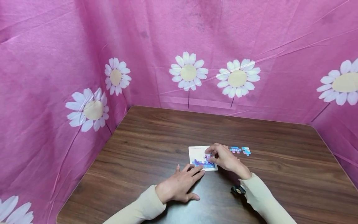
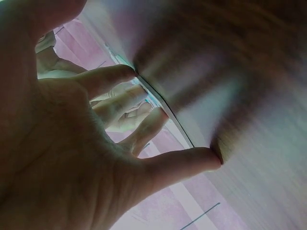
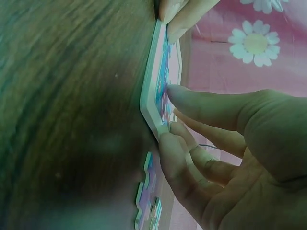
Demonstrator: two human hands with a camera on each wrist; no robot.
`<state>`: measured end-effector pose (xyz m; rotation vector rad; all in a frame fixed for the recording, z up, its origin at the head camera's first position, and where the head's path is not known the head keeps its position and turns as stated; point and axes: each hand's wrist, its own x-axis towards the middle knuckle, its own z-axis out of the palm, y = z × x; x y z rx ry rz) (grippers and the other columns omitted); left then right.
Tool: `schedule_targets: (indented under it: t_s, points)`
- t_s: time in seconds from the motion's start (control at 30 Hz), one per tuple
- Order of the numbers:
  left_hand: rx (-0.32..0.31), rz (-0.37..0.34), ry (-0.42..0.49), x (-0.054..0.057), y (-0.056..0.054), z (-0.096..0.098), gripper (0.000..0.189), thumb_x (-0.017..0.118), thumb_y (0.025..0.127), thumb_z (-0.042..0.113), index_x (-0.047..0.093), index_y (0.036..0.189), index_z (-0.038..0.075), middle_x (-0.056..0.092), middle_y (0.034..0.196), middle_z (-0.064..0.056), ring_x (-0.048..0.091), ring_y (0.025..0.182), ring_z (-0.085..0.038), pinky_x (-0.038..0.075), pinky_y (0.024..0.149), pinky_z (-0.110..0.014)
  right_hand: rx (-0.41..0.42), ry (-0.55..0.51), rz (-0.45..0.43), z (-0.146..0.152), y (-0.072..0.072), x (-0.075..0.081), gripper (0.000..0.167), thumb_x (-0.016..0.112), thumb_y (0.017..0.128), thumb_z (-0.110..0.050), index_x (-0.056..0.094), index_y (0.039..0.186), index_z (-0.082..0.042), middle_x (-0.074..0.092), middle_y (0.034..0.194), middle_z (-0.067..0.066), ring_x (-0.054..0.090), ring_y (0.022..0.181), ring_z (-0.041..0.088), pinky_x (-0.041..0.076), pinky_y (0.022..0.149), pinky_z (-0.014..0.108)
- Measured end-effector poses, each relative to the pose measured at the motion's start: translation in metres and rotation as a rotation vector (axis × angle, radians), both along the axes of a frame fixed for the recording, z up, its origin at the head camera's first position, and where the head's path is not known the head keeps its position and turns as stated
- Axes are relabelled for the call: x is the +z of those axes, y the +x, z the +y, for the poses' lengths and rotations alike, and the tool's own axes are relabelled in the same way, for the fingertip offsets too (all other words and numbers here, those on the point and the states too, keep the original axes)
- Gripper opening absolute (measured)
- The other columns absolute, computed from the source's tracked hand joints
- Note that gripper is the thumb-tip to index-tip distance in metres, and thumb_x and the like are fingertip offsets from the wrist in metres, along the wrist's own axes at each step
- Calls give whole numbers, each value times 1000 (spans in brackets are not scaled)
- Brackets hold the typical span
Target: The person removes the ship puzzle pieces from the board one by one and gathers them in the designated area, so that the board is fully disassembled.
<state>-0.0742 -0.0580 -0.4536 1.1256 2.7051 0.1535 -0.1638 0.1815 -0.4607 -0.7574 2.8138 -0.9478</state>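
Observation:
A white puzzle tray [image 1: 195, 151] lies on the table, with joined blue and purple puzzle pieces [image 1: 199, 163] along its near side. My right hand [image 1: 226, 158] is over the tray's right part, thumb and fingers around a pink-purple puzzle piece [image 1: 207, 156]. In the right wrist view the thumb [image 3: 184, 99] presses at the pieces, while other fingertips meet the tray's edge [image 3: 152, 79]. My left hand [image 1: 180, 185] lies with spread fingers at the tray's near left corner. Seen from the left wrist, its fingertips touch along the tray's thin edge [image 2: 168, 111].
Right of the tray lie loose puzzle pieces, a blue and pink one [image 1: 235, 150] and a light blue one [image 1: 246, 151], partly behind the right hand. The brown wooden table [image 1: 151, 137] reaches back to a pink flowered curtain [image 1: 151, 46]. A dark wrist strap [image 1: 238, 189] hangs under the right sleeve.

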Motion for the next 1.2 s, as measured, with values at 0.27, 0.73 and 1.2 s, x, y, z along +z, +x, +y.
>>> schedule_targets:
  t_s: [0.27, 0.73, 1.2]
  points:
    - [-2, -2, 2, -1, 0, 1, 87, 68, 94, 61, 34, 164, 23, 27, 173, 6, 35, 152, -22, 49, 104, -69, -4, 10, -17, 1, -2, 1, 17, 83, 88, -10, 80, 104, -9, 73, 103, 5, 67, 92, 19, 56, 80, 36]
    - [-5, -6, 10, -1, -1, 1, 86, 68, 94, 60, 35, 164, 23, 28, 173, 6, 35, 152, -21, 48, 105, -70, 12, 13, -17, 1, -4, 3, 12, 84, 86, -11, 79, 97, -11, 71, 97, 5, 67, 87, 18, 55, 77, 34]
    - [-4, 14, 13, -3, -1, -1, 85, 69, 93, 60, 37, 163, 23, 29, 172, 6, 35, 152, -21, 48, 104, -70, -4, 17, -45, -2, -3, 2, 17, 82, 88, -7, 69, 97, -13, 69, 98, 4, 66, 91, 21, 54, 79, 37]
